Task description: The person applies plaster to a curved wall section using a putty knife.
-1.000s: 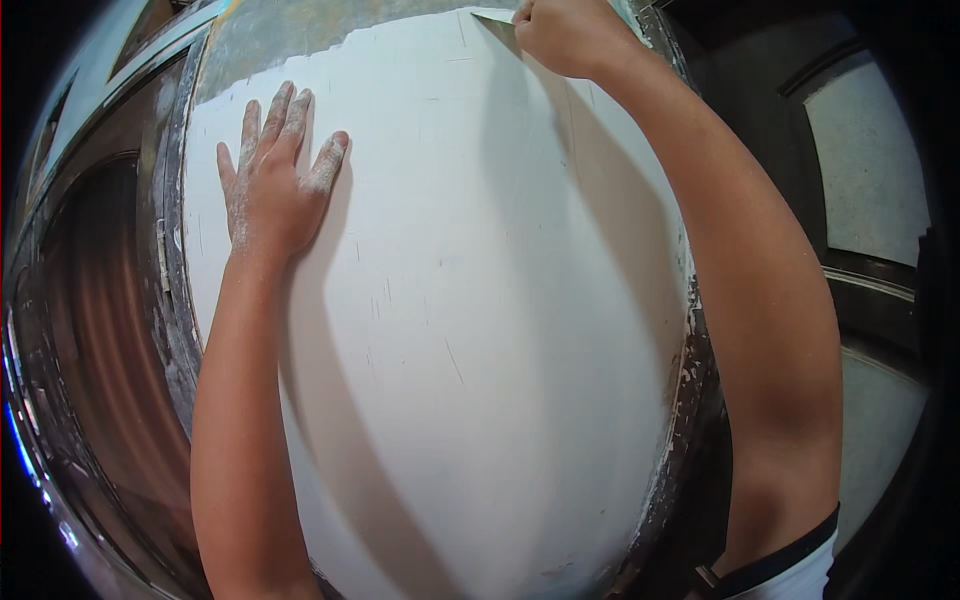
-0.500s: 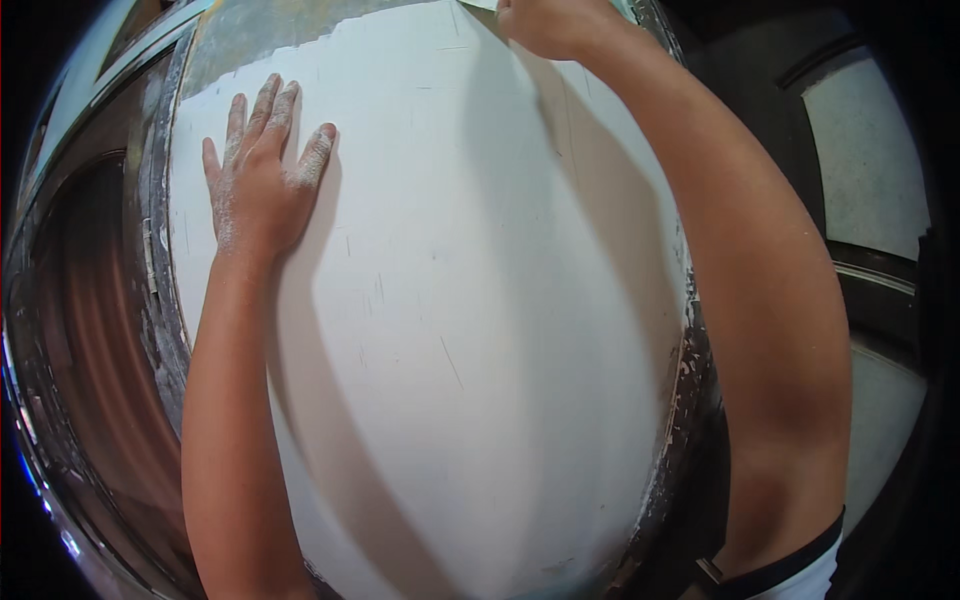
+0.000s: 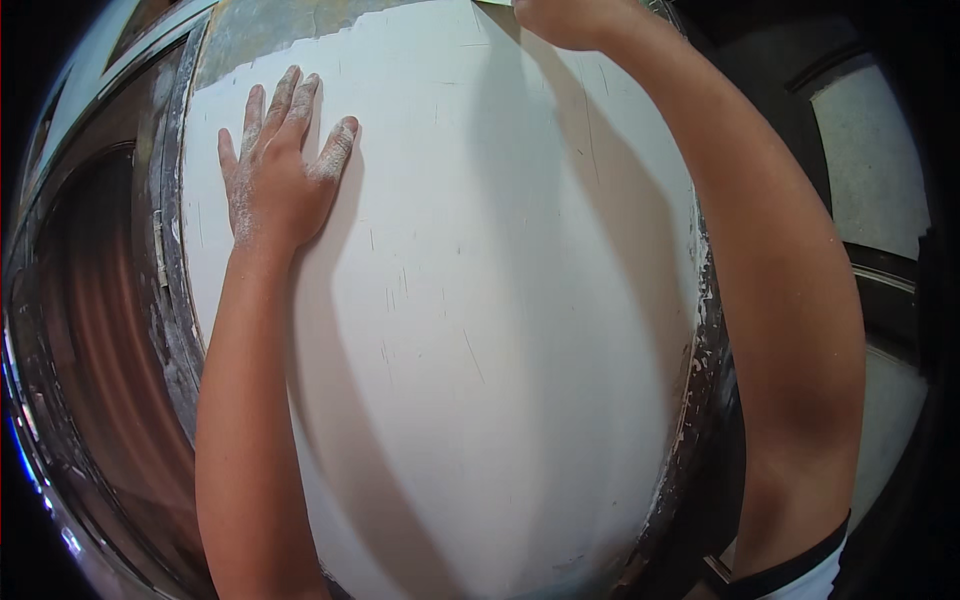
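A large panel (image 3: 430, 300) spreads before me, coated white, with several thin dark scratches. My left hand (image 3: 285, 175) lies flat against its upper left, fingers spread and dusted with white powder; nothing is in it. At the top edge of the picture my right hand (image 3: 570, 18) is closed, partly cut off by the frame. A thin flat piece with a pale greenish edge (image 3: 492, 2) juts out beside its fingers; the rest of that piece is out of view. The shadows of both arms fall across the white coat.
Bare grey-green surface (image 3: 290, 30) shows above the ragged upper edge of the coat. To the left stands a dark frame (image 3: 172, 230) with a hinge, next to brown folds (image 3: 110, 320). Worn dark edging (image 3: 690, 390) runs down the right side, with pale panels (image 3: 870, 150) beyond.
The whole view has shifted slightly, so panel and arms sit farther right in it. My left hand keeps its place on the panel; my right hand stays closed at the top.
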`<state>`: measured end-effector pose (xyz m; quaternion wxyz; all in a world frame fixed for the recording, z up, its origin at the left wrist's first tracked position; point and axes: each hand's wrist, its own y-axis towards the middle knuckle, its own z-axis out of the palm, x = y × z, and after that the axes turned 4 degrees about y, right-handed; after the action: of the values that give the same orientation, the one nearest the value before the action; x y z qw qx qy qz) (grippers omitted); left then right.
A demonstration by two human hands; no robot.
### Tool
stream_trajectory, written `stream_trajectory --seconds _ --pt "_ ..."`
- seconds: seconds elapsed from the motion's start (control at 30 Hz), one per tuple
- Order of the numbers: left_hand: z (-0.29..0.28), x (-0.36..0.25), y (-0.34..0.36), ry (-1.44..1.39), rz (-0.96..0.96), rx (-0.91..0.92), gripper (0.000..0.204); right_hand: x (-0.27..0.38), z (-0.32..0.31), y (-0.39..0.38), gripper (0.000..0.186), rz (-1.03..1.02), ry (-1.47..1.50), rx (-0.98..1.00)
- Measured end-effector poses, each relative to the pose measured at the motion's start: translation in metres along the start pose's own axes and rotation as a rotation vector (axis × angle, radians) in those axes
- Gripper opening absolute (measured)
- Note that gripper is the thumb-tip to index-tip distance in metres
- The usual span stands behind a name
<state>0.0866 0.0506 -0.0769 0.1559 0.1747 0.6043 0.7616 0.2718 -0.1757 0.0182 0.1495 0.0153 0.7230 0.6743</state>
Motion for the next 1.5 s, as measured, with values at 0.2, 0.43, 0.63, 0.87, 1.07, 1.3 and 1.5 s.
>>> stream_trajectory --seconds 0.2,0.43,0.63,0.87,1.07,1.3,1.5 --pt "-0.001 0.000 0.001 0.012 -0.002 0.017 0.068 -0.012 0.023 0.021 0.027 0.032 -0.050 -0.062" --pt "0.000 -0.002 0.001 0.002 0.006 0.003 0.068 -0.014 0.030 0.026 0.025 0.028 -0.017 -0.065" --pt "0.002 0.002 -0.001 0.001 -0.013 0.008 0.067 0.002 0.023 0.018 0.025 0.082 0.036 -0.034" --pt "0.000 -0.004 0.001 -0.015 -0.013 0.003 0.067 -0.004 0.010 0.008 0.022 0.119 0.092 -0.050" --pt "0.002 0.003 -0.002 -0.004 -0.006 -0.017 0.066 -0.021 0.017 0.008 0.022 0.141 0.136 -0.033" --pt "-0.001 0.001 -0.001 -0.005 0.000 -0.007 0.067 -0.030 0.036 0.020 0.022 0.083 0.063 -0.207" --pt "0.001 0.002 -0.003 -0.003 -0.009 -0.016 0.067 -0.027 0.025 0.018 0.022 0.109 0.064 -0.064"
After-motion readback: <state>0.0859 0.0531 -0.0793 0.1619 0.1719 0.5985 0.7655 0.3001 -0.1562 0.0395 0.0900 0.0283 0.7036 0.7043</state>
